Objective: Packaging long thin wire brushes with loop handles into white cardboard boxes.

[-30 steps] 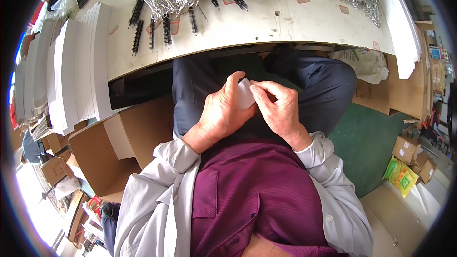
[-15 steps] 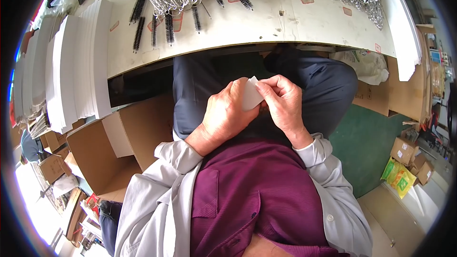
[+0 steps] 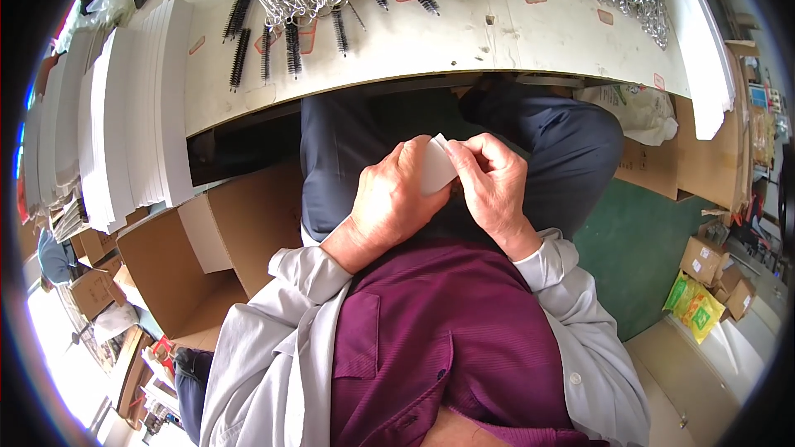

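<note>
Above my lap, my left hand [image 3: 392,197] is wrapped round a small white card piece [image 3: 436,170] with a pointed top corner. Most of its lower part is hidden by the fingers, so I cannot tell if it is a sheet or a folded box. My right hand [image 3: 495,188] pinches its right upper edge between thumb and forefinger. Both hands are close together, in front of the table's near edge.
The white table [image 3: 464,37] bears a pile of wire-handled brushes [image 3: 293,48] with looped ends and black bristles. Stacked white card sheets [image 3: 141,116] stand at the left, more white card [image 3: 704,58] at the right. An open cardboard box [image 3: 186,269] sits left of my lap.
My right thumb and fingers have shifted slightly along the card's upper edge. My left hand keeps its hold, almost unmoved.
</note>
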Tool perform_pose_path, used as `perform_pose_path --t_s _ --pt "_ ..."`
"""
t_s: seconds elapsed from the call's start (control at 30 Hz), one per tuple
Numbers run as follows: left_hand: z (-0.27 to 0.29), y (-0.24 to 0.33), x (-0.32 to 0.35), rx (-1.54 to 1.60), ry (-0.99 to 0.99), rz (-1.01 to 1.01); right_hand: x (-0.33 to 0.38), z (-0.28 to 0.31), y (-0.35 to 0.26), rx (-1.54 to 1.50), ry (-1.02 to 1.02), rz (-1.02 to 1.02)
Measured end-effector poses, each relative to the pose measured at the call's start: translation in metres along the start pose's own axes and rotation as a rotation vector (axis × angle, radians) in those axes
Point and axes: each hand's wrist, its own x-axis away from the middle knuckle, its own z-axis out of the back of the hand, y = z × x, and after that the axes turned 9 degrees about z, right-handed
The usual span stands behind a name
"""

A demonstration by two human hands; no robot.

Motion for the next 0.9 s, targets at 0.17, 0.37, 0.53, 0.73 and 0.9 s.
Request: perform_pose_path --t_s 0.17,0.37,0.53,0.73,0.9 --pt "0.003 0.001 -0.002 0.037 -0.027 0.026 0.005 -0.001 0.001 -0.049 -0.003 0.087" --pt "0.004 -0.004 -0.004 0.056 -0.05 0.05 0.01 -0.002 0.001 0.094 -0.169 0.147" --pt "0.003 -0.008 -0.003 0.079 -0.04 0.048 0.01 -0.007 0.001 0.15 -0.162 0.276" --pt "0.003 -0.013 -0.003 0.039 0.036 0.041 0.008 -0.014 0.003 0.106 -0.167 0.25" --pt "0.027 -0.004 -0.007 0.186 -0.039 0.031 -0.001 -0.012 -0.008 -0.012 -0.089 0.111"
